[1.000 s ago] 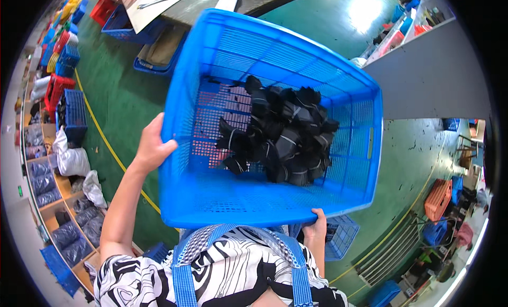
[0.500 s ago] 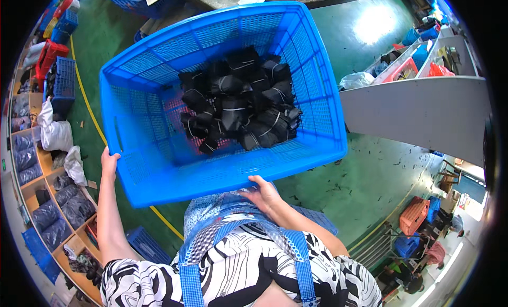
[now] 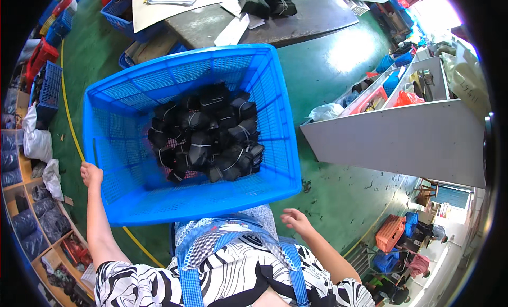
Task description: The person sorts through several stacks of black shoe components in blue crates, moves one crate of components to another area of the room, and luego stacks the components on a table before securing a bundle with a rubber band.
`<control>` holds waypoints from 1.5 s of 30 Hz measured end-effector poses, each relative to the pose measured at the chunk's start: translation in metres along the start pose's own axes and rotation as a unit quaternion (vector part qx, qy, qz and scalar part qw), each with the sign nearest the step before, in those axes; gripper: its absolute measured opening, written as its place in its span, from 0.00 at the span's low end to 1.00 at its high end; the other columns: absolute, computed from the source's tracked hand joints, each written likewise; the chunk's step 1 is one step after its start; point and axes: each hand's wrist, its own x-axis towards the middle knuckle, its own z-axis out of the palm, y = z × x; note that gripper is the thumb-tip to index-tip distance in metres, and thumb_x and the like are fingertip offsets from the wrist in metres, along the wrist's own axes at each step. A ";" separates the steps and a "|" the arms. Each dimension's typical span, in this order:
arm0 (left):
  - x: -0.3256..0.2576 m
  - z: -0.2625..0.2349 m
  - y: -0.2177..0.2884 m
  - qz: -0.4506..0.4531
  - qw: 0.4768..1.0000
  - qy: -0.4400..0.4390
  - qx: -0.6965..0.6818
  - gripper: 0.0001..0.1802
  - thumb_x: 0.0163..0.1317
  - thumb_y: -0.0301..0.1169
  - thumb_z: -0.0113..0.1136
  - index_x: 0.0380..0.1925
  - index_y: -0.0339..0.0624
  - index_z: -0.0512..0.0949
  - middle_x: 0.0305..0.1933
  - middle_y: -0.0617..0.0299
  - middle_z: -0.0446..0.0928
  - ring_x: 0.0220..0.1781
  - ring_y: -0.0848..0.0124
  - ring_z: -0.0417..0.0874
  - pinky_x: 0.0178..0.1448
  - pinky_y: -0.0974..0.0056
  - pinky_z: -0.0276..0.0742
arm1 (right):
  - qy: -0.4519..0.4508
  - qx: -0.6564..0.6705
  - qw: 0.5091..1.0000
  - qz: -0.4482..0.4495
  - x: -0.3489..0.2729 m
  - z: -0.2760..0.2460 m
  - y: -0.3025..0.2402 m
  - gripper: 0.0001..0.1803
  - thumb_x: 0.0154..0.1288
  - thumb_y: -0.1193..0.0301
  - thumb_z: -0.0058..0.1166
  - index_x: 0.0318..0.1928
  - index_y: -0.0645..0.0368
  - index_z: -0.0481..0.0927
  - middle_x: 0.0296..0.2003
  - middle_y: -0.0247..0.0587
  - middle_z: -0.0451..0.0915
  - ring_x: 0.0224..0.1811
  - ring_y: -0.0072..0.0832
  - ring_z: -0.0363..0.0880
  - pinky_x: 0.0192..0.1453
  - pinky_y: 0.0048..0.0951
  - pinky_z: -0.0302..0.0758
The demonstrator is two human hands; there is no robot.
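Note:
A large blue plastic basket (image 3: 196, 200) with perforated walls is in front of my body. Several black bundles (image 3: 200, 148), bound with thin pale ties, lie heaped on its bottom. My left hand (image 3: 92, 175) is closed on the basket's left rim; its fingertips are partly hidden there. Off the basket, to the right of its near corner, is my right hand (image 3: 297, 222). Its fingers are bent loosely and a little apart, with nothing in them.
Ahead stands a dark-topped table (image 3: 323, 16) with papers (image 3: 233, 32) and black bundles (image 3: 255, 5). A grey-sided partitioned bin (image 3: 391, 140) is on the right. Wooden shelving (image 3: 26, 188) and a white sack (image 3: 37, 140) line the left. People sit far right near an orange crate (image 3: 390, 233).
My right hand has let go of the basket's near rim and moved right. The basket has shifted left and lower in view, with my left hand still on it. More of the table shows.

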 end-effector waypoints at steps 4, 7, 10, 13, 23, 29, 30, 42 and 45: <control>-0.084 -0.026 0.085 0.239 0.960 0.082 -0.119 0.33 0.47 0.24 0.57 0.58 0.35 0.63 0.56 0.40 0.66 0.61 0.48 0.66 0.64 0.55 0.65 | 0.017 0.016 0.998 0.053 0.004 -0.060 0.034 0.25 0.63 0.66 0.51 0.59 0.61 0.67 0.51 0.45 0.76 0.49 0.28 0.77 0.50 0.30 0.74; -0.176 -0.010 0.164 0.353 0.906 -0.015 -0.234 0.31 0.46 0.24 0.56 0.55 0.38 0.66 0.54 0.43 0.69 0.59 0.49 0.67 0.64 0.55 0.65 | -0.025 -0.036 0.999 -0.010 0.041 -0.113 0.075 0.23 0.61 0.69 0.52 0.57 0.62 0.68 0.46 0.41 0.80 0.44 0.27 0.79 0.46 0.29 0.75; -0.294 -0.023 0.230 0.360 0.855 -0.128 -0.350 0.22 0.48 0.25 0.54 0.47 0.38 0.75 0.44 0.47 0.75 0.48 0.55 0.77 0.54 0.57 0.73 | 0.001 -0.149 0.984 -0.097 0.054 -0.164 0.081 0.21 0.61 0.68 0.54 0.54 0.59 0.72 0.42 0.41 0.82 0.44 0.25 0.80 0.49 0.27 0.75; -0.396 -0.035 0.279 0.373 0.789 -0.178 -0.455 0.22 0.54 0.33 0.60 0.48 0.37 0.74 0.44 0.48 0.77 0.45 0.59 0.80 0.51 0.60 0.75 | 0.035 -0.240 0.965 -0.103 0.053 -0.228 0.073 0.21 0.59 0.65 0.54 0.52 0.58 0.74 0.40 0.43 0.82 0.44 0.31 0.81 0.49 0.30 0.75; -0.499 -0.058 0.351 0.336 0.864 -0.225 -0.300 0.41 0.50 0.28 0.57 0.64 0.38 0.49 0.58 0.44 0.64 0.58 0.47 0.70 0.56 0.51 0.72 | -0.032 -0.565 0.759 -0.322 0.167 -0.254 -0.095 0.21 0.56 0.66 0.53 0.50 0.58 0.70 0.40 0.50 0.75 0.45 0.47 0.75 0.46 0.45 0.73; -0.493 -0.066 0.343 0.346 0.841 -0.276 -0.310 0.43 0.50 0.28 0.58 0.65 0.35 0.48 0.58 0.42 0.63 0.59 0.47 0.68 0.57 0.51 0.71 | -0.154 -0.545 0.633 -0.528 0.219 -0.211 -0.268 0.21 0.53 0.70 0.56 0.49 0.60 0.72 0.40 0.50 0.76 0.44 0.45 0.76 0.47 0.41 0.74; -0.490 -0.070 0.343 0.347 0.842 -0.294 -0.289 0.44 0.50 0.29 0.59 0.65 0.34 0.47 0.58 0.42 0.63 0.60 0.47 0.67 0.57 0.51 0.70 | -0.162 -0.551 0.619 -0.536 0.231 -0.216 -0.291 0.21 0.52 0.70 0.56 0.49 0.60 0.72 0.40 0.50 0.76 0.44 0.44 0.76 0.48 0.41 0.74; -0.397 -0.165 0.453 0.230 0.936 -0.180 -0.198 0.12 0.52 0.37 0.60 0.34 0.45 0.73 0.30 0.55 0.78 0.35 0.53 0.80 0.36 0.50 0.73 | -0.144 -0.536 0.766 -0.324 0.296 -0.380 -0.384 0.17 0.57 0.72 0.54 0.49 0.55 0.74 0.39 0.43 0.81 0.40 0.34 0.82 0.43 0.34 0.78; -0.337 -0.210 0.542 0.243 0.897 0.000 -0.369 0.29 0.52 0.34 0.62 0.55 0.39 0.67 0.53 0.51 0.71 0.55 0.53 0.72 0.57 0.56 0.69 | -0.076 -0.504 0.783 -0.357 0.325 -0.410 -0.440 0.13 0.57 0.72 0.52 0.45 0.56 0.77 0.34 0.44 0.81 0.35 0.38 0.81 0.41 0.36 0.77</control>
